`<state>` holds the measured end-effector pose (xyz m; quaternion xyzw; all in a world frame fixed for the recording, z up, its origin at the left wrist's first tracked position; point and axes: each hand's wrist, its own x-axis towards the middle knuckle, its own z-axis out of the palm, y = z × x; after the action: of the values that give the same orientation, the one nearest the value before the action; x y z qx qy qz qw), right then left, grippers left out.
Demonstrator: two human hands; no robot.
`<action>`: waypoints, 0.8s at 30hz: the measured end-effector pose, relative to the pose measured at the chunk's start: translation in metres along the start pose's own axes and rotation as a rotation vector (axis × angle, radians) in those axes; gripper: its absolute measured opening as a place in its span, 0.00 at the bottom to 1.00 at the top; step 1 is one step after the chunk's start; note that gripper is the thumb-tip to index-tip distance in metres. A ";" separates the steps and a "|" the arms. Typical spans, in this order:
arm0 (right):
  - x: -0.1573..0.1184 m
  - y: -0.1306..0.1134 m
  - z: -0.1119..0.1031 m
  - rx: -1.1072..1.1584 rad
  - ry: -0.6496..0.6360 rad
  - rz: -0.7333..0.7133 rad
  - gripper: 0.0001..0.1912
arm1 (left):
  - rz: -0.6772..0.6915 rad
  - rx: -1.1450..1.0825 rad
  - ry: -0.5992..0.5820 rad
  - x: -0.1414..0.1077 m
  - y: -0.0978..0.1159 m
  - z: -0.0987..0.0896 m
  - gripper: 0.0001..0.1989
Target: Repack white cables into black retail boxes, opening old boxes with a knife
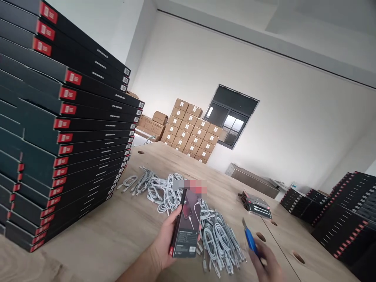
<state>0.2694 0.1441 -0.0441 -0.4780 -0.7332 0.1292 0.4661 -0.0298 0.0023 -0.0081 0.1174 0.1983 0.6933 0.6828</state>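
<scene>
My left hand (163,235) is closed round a black cable box (187,229), its printed back turned up toward me. A picture of a phone with a white cable and small print cover that face; its top end is blurred out. To the right, my right hand (266,260) grips a blue utility knife (250,239) by its handle, the blade pointing up and away. The knife is apart from the box. Behind and beside the box lie bundles of coiled grey-white charging cables (219,239) on the wooden table (96,243).
Tall stacks of black boxes with red corners (96,117) rise at the left. More black box stacks (337,211) stand at the right edge. A few flat black packages (257,205) lie farther back. Cardboard cartons (190,129) are piled by the far wall. Round holes (299,257) pierce the tabletop.
</scene>
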 end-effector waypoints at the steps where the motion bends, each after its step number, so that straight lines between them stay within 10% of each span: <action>1: -0.001 -0.022 0.013 0.080 0.013 -0.105 0.22 | 0.019 0.000 -0.003 0.001 -0.001 -0.001 0.25; 5: -0.026 -0.081 0.062 0.144 0.031 -0.462 0.18 | 0.076 -0.006 0.038 0.006 0.001 -0.004 0.22; 10: -0.071 -0.083 0.098 0.223 0.018 -0.531 0.17 | 0.101 -0.016 0.054 0.009 0.003 -0.007 0.22; 24: -0.068 -0.086 0.078 0.048 -0.125 -0.630 0.21 | 0.080 0.004 0.074 0.007 0.001 -0.005 0.22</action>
<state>0.1639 0.0639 -0.0692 -0.2075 -0.8690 0.0250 0.4484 -0.0333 0.0091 -0.0132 0.1011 0.2199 0.7234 0.6466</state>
